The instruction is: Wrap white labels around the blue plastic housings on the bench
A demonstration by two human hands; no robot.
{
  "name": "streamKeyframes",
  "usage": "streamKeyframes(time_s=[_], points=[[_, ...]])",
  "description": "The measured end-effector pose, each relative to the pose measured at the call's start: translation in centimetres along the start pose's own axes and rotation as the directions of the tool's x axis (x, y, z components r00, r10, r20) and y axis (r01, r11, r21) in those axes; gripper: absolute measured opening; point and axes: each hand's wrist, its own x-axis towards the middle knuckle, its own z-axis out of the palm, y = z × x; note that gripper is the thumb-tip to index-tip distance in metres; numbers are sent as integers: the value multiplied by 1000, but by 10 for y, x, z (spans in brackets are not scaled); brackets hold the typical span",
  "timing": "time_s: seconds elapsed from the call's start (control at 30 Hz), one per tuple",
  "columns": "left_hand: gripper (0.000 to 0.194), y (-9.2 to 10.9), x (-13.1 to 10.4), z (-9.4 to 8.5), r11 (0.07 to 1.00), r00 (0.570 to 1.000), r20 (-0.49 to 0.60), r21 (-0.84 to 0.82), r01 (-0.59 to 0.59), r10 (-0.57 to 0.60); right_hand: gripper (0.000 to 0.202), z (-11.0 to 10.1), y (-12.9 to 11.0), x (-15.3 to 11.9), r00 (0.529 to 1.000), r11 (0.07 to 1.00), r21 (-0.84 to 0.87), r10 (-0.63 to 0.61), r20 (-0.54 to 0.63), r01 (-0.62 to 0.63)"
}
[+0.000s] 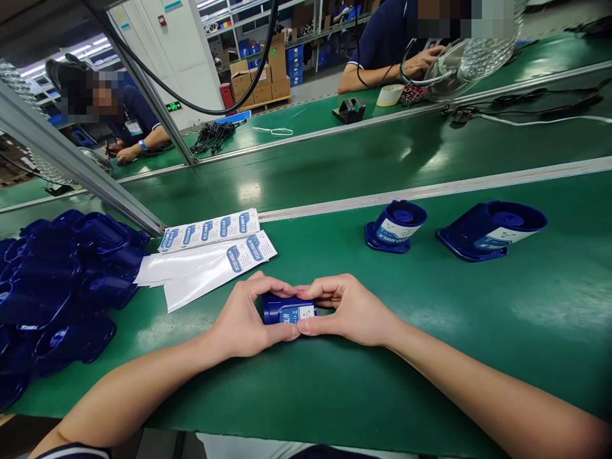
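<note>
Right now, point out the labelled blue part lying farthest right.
The larger blue part, alone near the right edge; the smaller one sits left of it.

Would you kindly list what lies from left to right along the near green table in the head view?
Pile of blue housings → label sheets → left hand → blue part → right hand → small labelled housing → larger labelled housing.

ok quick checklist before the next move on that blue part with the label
1. Both hands on the blue part: ok, left hand and right hand grip it from either side.
2. Label on the part: ok, white label faces the camera; whether it lies flat, cannot tell.
3. Label sheets at hand: ok, beside the left hand.
4. Labelled parts set apart on the right: ok, two lie there.
5. Pile of blue parts at the left: ok.
</note>
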Motion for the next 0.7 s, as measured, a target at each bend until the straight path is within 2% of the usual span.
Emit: streamKeyframes(time_s=[0.23,0.33,0.47,0.53,0.7], points=[[38,4,-2,2,998,998,-35,30,-57,58,36,-1,0,1,998,998,-11,-60,20,60],[35,2,-5,6,989,990,-50,70,-128,132,35,-1,1,3,996,997,-22,-80,28,80],[14,-1,-8,12,953,953,-113,153,-262,281,34,0,5,5,998,997,28,-69,-1,69],[19,0,-8,15,933,940,-111,204,-296,322,36,1,6,6,998,997,30,-68,-15,68],[28,7,-5,15,928,965,-71,301,-219,251,35,2,7,8,999,997,54,-45,-15,46]])
